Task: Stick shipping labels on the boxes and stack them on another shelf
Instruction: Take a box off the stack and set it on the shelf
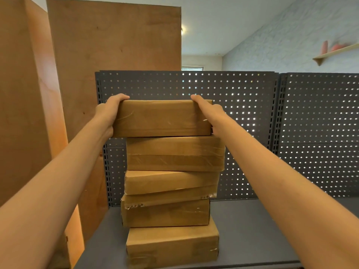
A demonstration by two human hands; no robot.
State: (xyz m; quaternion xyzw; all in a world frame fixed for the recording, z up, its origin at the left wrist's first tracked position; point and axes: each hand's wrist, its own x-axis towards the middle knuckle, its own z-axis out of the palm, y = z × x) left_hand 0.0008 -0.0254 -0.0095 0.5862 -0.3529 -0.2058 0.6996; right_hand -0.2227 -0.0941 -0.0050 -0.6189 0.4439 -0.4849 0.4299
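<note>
A stack of several taped brown cardboard boxes stands on a grey metal shelf. The top box sits on the stack, shifted a little to the left of the box under it. My left hand grips its left end with fingers curled over the top edge. My right hand grips its right end, fingers over the top. No shipping label shows on the box faces turned toward me.
A grey perforated back panel rises behind the stack and continues to the right. Tall plywood boards stand at the left. A small wall shelf with pink objects hangs at the upper right.
</note>
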